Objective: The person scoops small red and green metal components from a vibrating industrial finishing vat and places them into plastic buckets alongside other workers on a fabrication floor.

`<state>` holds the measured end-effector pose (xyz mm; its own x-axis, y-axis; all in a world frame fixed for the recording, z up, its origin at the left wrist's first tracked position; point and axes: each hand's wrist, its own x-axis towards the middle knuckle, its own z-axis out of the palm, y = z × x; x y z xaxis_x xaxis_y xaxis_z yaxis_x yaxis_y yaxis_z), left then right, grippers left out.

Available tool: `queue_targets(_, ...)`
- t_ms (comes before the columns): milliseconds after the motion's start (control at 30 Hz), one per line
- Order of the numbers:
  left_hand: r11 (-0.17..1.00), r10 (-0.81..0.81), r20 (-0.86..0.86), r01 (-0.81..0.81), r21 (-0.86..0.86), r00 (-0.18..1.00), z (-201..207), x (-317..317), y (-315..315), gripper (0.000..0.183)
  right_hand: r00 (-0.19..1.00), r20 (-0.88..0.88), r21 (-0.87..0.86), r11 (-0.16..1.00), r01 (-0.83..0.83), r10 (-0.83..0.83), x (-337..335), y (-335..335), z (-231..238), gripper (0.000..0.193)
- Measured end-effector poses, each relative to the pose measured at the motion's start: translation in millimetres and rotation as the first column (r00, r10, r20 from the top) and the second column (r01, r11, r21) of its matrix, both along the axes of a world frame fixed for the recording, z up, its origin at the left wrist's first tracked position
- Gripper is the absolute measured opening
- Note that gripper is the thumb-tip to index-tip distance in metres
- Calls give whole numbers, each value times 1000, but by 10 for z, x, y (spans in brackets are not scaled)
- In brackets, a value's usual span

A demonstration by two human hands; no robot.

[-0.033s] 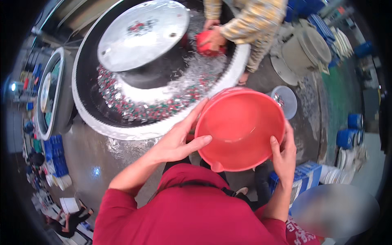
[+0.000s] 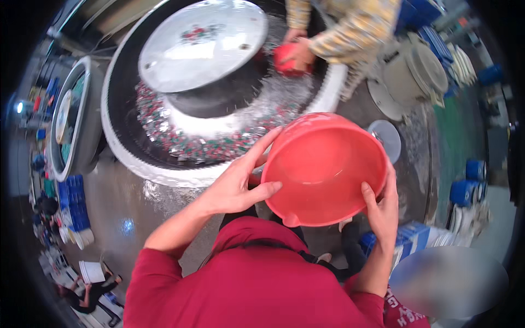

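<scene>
A red plastic bowl with a small pouring lip is tilted toward me in front of my body. My left hand grips its left side, thumb over the rim and fingers behind the wall. On the opposite side my right hand holds it the same way. No loose pieces show inside the bowl. Just beyond it is a large round tub with a pale rim. Small red, green and silvery pieces lie in its channel around a raised metal disc.
A co-worker's hands hold a red container over the tub's far right. Right of my bowl stand a pale bucket and a beige machine. Blue crates and a second tub are at left. Another person is at lower left.
The surroundings have shifted slightly to the right in view. My bowl has tipped a little and its lip sits slightly higher. Both hands keep their hold.
</scene>
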<state>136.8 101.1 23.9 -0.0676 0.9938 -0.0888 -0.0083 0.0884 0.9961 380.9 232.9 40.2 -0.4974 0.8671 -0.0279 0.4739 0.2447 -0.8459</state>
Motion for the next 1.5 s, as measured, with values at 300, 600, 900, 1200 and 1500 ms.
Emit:
queue_targets(300,836,-499,-586,176,-520,638,-1117,-3370,-756,33,771,565,95,904,-416,295,-2305,103,-157,70)
queue_targets(600,544,-306,-894,-711,-445,326,-2769,-5065,-872,45,396,898,430,569,-701,-192,-2808,410,-1764,75)
queue_targets(900,647,-125,-992,-757,-95,18,-3726,-5753,-900,46,273,909,417,697,-584,-315,-3061,854,-2335,82)
queue_targets(1200,405,181,-938,-891,-203,296,-3670,-4756,-979,44,107,992,-11,879,-476,70,-3283,411,-1999,91)
queue_targets(1500,98,169,-802,-819,-565,573,-3212,-3348,-733,44,136,908,-357,903,-240,396,-3529,-108,-1952,81)
